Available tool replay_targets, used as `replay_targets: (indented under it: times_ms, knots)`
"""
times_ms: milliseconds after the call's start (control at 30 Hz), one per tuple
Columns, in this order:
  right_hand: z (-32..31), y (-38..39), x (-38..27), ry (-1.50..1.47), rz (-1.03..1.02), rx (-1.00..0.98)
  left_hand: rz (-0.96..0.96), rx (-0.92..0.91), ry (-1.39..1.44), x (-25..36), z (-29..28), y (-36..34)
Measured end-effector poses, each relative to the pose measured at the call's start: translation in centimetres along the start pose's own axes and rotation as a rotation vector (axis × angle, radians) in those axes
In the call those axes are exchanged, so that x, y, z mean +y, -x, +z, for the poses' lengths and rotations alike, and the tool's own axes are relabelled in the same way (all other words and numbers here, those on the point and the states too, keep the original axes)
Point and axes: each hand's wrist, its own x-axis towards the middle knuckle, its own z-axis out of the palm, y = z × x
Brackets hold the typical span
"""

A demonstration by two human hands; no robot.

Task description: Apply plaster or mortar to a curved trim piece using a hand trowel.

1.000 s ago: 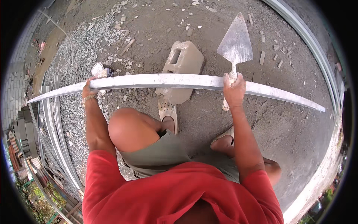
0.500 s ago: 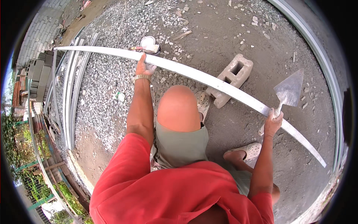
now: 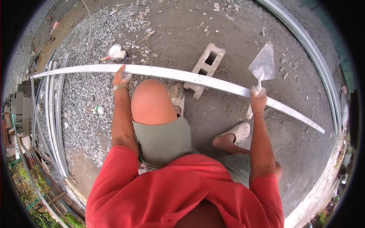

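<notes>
Fingers [image 3: 121, 70] of the left hand [image 3: 121, 78] are pinching a long, pale-grey, metal-looking bar [image 3: 163, 72], while the grip of the right hand [image 3: 258, 100] is clasping that bar and a triangular-bladed, whitish-grey metal trowel [image 3: 263, 65]; the bar is stretching above a grey, hollow concrete block [image 3: 207, 66].

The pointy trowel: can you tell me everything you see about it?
The trowel has a grey, roughly triangular blade, metal by its look, with pale smears. A narrow neck joins it to a pale, dirty handle. The right hand grips the handle together with a long pale bar, blade tip pointing away from the person.
</notes>
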Motion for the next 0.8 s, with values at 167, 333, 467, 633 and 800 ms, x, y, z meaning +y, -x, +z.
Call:
replay_targets:
  times_ms: [167, 333, 467, 633, 800]
  knots:
    - [-4.5, 2.1, -0.3, -0.101, 0.203, 0.108, -0.123, -0.119, -0.138, -2.6, -1.1, 2.4]
    - [-9.5, 6.7, 2.1, -0.439, 0.407, 0.146, -0.284, -0.336, -0.131, -5.9, -0.8, 4.7]
    - [-11.2, 9.5, 2.4, -0.431, 0.494, 0.206, -0.462, -0.461, -0.171, -9.8, 2.1, 9.2]
    - [-11.9, 11.5, 1.1, -0.363, 0.529, 0.196, -0.552, -0.551, -0.500, -14.6, 6.2, 15.4]
    - [-11.5, 12.6, 0.7, -0.468, 0.556, 0.154, -0.882, -0.838, -0.169, -17.7, 7.2, 15.4]
